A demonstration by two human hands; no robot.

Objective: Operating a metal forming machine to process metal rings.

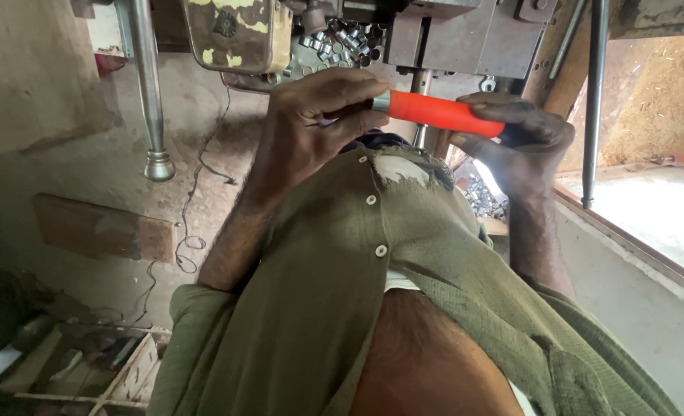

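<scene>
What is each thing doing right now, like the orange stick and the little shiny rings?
Orange handle: held level, metal cap on one end.
Left hand: gripping the capped end.
Right hand: gripping the other end.
Metal rings: piled loose by the machine.
Shirt: unbuttoned, torn near the top.

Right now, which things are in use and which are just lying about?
In use:
left hand and right hand, each gripping an end of the orange handle
metal cap on its left end

Lying about:
loose metal caps
metal rod
wooden crate
</scene>
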